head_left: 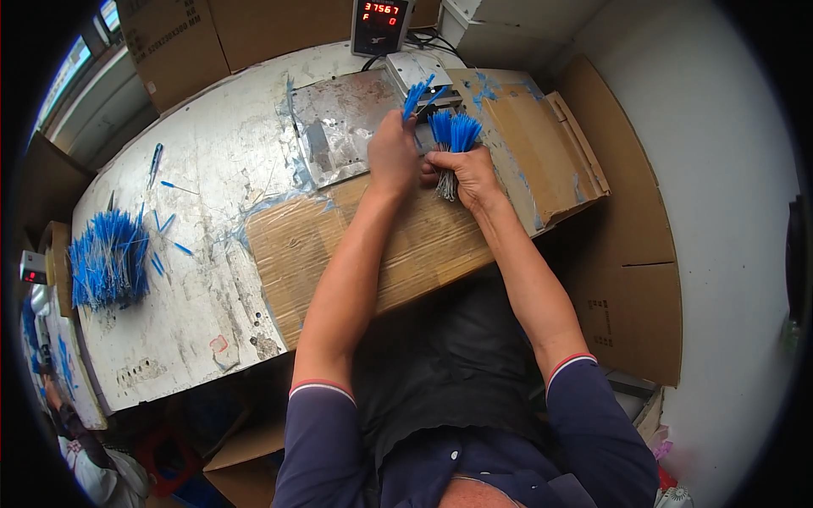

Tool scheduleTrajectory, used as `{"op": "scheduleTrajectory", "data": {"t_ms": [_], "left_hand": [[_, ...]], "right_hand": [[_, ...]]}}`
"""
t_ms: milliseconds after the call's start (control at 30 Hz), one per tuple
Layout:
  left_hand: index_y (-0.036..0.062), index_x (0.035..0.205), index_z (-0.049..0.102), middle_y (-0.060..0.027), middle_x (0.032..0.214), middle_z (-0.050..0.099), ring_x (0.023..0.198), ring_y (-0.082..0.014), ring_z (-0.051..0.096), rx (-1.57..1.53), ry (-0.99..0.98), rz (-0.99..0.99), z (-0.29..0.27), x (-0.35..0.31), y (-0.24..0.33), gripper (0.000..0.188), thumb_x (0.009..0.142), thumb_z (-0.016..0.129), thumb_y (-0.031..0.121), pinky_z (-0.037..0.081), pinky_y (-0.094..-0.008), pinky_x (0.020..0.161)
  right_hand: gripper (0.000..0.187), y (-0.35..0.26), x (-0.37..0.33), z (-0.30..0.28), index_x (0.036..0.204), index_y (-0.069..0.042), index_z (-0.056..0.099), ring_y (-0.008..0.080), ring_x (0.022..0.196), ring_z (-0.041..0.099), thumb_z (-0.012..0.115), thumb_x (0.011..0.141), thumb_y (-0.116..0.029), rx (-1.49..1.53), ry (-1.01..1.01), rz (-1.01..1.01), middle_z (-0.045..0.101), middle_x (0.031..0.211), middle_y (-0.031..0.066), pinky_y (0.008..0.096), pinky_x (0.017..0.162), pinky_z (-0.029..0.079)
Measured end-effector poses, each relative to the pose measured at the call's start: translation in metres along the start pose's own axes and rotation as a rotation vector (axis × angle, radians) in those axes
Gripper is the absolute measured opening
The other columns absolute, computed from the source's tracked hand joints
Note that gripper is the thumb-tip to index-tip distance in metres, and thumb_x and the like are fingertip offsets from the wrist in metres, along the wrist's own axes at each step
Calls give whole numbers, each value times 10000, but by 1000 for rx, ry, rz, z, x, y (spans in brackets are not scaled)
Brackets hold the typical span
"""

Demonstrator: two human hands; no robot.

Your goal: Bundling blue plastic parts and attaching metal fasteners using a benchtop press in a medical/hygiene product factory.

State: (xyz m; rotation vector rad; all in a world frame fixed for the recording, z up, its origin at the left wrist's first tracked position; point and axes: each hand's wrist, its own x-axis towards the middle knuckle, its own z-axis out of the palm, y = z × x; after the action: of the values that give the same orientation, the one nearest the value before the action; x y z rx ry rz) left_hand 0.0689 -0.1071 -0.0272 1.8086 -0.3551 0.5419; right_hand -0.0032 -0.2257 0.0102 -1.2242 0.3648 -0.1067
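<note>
My right hand (476,176) is wrapped round a thick bundle of small wire brushes (457,133). Their blue bristle ends point away from me, and the bare twisted wire shafts hang below my fingers. Just left of it, my left hand (393,154), slightly blurred, is closed on a few more blue brushes (415,95) whose tips stick up past the fingers. Both hands are over the cardboard-covered front of the table, near a small metal machine (415,69). A big heap of the same brushes (110,258) lies at the table's left end.
A counter box with red lit digits (378,27) stands behind the machine. The metal plate (339,127) is taped to the worn white table (220,254). Loose brushes (182,248) and a pen-like tool (155,165) lie left. Cardboard (627,212) lines the right; another person's arm (59,402) shows far left.
</note>
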Motion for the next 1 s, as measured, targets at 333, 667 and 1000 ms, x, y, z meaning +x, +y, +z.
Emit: {"op": "scheduleTrajectory", "data": {"t_ms": [333,667,1000], "left_hand": [[55,1036,578,-118,866,728,760,-320,707,7,90,-117,-1,3,-5,126,1039,548,178,518,-426,654],[61,1021,570,-129,890,727,742,-349,694,212,115,-124,-3,2,-2,174,1054,523,225,504,-460,649],[58,996,611,-173,839,671,833,-373,643,345,7,83,-3,0,-5,109,971,603,163,461,-494,735]], "right_hand": [[87,-7,28,-6,815,94,619,259,584,683,691,776,124,-32,277,22,655,754,174,369,486,617],[64,-5,43,-1,784,87,598,291,588,680,639,785,136,-27,378,24,638,738,198,402,460,603],[81,-9,28,-5,846,58,629,273,617,690,703,823,35,146,293,58,666,765,160,422,507,627]]}}
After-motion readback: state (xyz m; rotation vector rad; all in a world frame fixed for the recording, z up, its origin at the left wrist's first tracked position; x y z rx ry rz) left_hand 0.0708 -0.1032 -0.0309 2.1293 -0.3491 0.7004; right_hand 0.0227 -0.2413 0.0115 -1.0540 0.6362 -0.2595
